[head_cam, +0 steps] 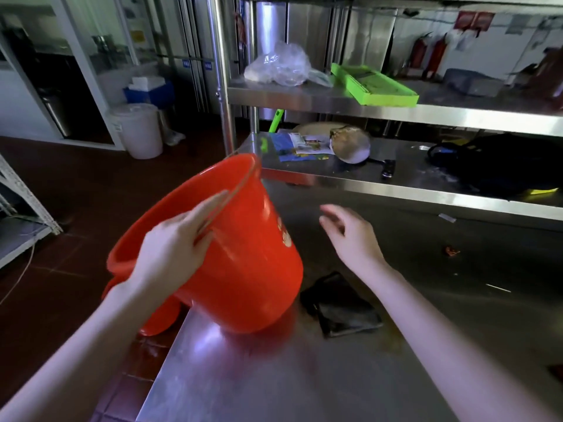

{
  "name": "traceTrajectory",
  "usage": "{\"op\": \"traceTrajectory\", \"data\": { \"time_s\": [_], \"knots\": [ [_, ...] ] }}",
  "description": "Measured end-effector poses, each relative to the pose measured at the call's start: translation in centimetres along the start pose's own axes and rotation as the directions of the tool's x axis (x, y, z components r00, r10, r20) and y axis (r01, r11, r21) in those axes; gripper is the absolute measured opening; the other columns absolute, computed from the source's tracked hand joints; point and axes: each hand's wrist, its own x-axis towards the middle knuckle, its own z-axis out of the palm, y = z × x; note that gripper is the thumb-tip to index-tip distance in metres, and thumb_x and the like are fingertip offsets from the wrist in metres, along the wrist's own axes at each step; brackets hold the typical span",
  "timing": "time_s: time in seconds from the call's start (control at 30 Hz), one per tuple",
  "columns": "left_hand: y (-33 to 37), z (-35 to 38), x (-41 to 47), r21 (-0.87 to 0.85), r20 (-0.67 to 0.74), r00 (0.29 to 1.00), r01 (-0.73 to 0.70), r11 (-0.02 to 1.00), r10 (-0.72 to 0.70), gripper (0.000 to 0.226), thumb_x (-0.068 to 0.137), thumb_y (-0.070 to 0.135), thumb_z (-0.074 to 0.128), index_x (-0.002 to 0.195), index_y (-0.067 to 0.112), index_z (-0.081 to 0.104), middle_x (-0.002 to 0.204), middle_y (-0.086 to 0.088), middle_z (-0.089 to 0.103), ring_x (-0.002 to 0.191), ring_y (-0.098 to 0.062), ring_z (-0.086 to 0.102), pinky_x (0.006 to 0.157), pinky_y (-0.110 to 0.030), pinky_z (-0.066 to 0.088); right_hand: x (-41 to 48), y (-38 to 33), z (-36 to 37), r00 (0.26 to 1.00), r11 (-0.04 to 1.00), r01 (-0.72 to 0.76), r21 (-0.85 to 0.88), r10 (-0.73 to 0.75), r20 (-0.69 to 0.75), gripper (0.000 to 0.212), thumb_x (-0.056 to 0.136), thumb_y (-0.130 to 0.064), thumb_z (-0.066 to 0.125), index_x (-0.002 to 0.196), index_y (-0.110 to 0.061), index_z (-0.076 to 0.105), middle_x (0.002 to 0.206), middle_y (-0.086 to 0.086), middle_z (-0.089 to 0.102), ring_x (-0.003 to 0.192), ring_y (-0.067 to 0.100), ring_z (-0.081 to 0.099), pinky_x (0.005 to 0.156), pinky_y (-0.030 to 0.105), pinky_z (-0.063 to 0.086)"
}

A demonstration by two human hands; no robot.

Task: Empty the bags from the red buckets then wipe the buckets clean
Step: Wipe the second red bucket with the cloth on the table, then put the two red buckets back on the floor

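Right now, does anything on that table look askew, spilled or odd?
The red bucket stands tilted at the table corner, mouth leaning out past the edge, with the left hand on its rim. A reddish scrap lies loose on the steel farther right.

Blk pouch [341,309] on steel table [274,376], grn tray [374,83] on upper shelf [304,102], knife [388,169] below.

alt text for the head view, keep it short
A left hand rests on a tilted red bucket at the corner of a steel table, while the right hand hovers open beside it. A dark folded item lies by the bucket's base.
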Motion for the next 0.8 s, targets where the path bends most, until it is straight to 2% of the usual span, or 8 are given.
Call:
{"op": "traceTrajectory", "data": {
  "time_s": [0.1,0.17,0.37,0.43,0.5,0.57,0.7,0.8],
  "knots": [
    [1.1,1.1,-1.2,0.089,0.035,0.996,-0.083,0.993,0.080,0.071,0.086,0.020,0.070,0.146,0.042,0.039,0.093,0.009,0.066,0.072,-0.020,0.067,0.050,-0.031,0.054,0.7,-2.7,-1.0,0.990,0.989,0.029,0.145,-0.008,-0.142,0.031,0.099,-0.034,0.050,0.129,-0.027,0.056,0.118,-0.014,0.058,0.092,-0.002,0.060,0.079,0.008,0.044],
    [2.0,1.9,-1.9,0.114,0.036,0.990,-0.138,0.984,0.135,0.069,0.081,0.013,0.074,0.142,0.033,0.049,0.083,0.010,0.060,0.065,-0.017,0.064,0.047,-0.024,0.046,1.3,-3.9,-1.2,0.987,0.978,-0.027,0.206,0.059,-0.151,0.030,0.100,-0.036,0.048,0.127,-0.026,0.057,0.115,-0.013,0.058,0.094,-0.002,0.058,0.075,0.002,0.040],
    [4.5,3.3,-3.6,0.110,0.030,0.975,-0.224,0.968,0.222,0.055,0.079,0.007,0.064,0.132,0.020,0.062,0.075,0.005,0.056,0.064,-0.018,0.062,0.053,-0.029,0.047,2.1,-4.3,0.4,0.924,0.933,-0.359,-0.014,0.357,0.138,0.066,0.093,-0.058,0.049,0.142,-0.014,0.045,0.136,0.011,0.047,0.118,0.025,0.053,0.085,0.028,0.039],
    [5.0,3.4,-4.0,0.127,0.039,0.979,-0.202,0.971,0.199,0.053,0.077,0.011,0.061,0.129,0.019,0.064,0.075,0.007,0.057,0.065,-0.017,0.063,0.056,-0.027,0.044,2.0,-4.3,1.0,0.891,0.910,-0.402,-0.101,0.414,0.185,0.071,0.091,-0.059,0.050,0.143,-0.011,0.042,0.142,0.014,0.039,0.128,0.029,0.045,0.095,0.036,0.040],
    [5.1,3.3,-4.3,0.120,0.072,0.983,-0.178,0.977,0.171,0.051,0.076,0.019,0.063,0.127,0.021,0.063,0.079,0.010,0.060,0.071,-0.016,0.065,0.063,-0.027,0.042,1.9,-4.3,1.5,0.900,0.906,-0.363,-0.218,0.401,0.172,0.063,0.091,-0.057,0.049,0.133,-0.010,0.052,0.142,0.012,0.037,0.131,0.029,0.037,0.101,0.041,0.039],
    [4.4,3.0,-4.6,0.087,0.156,0.978,-0.157,0.984,0.142,0.057,0.075,0.040,0.071,0.129,0.026,0.061,0.084,0.014,0.063,0.080,-0.015,0.063,0.074,-0.031,0.046,1.9,-4.3,1.9,0.913,0.902,-0.313,-0.298,0.372,0.166,0.060,0.089,-0.059,0.052,0.122,-0.008,0.057,0.141,0.008,0.035,0.131,0.027,0.034,0.101,0.042,0.042],
    [1.4,1.2,-5.3,0.017,0.344,0.938,-0.046,0.999,0.037,0.082,0.062,0.078,0.060,0.131,0.033,0.059,0.103,0.015,0.061,0.102,-0.014,0.053,0.100,-0.038,0.038,1.5,-4.2,2.6,0.891,0.890,-0.308,-0.337,0.393,0.225,0.064,0.084,-0.060,0.060,0.122,-0.008,0.055,0.136,0.009,0.040,0.126,0.028,0.041,0.098,0.040,0.043],
    [-1.6,-0.3,-6.7,-0.085,0.212,0.960,0.205,0.975,-0.183,0.072,0.071,0.074,0.061,0.125,0.028,0.065,0.123,0.003,0.058,0.116,-0.021,0.050,0.099,-0.041,0.038,0.9,-3.9,3.4,0.895,0.890,-0.310,-0.334,0.392,0.214,0.049,0.086,-0.052,0.061,0.114,-0.012,0.056,0.127,0.009,0.049,0.114,0.027,0.050,0.093,0.039,0.046]
  ]
}}
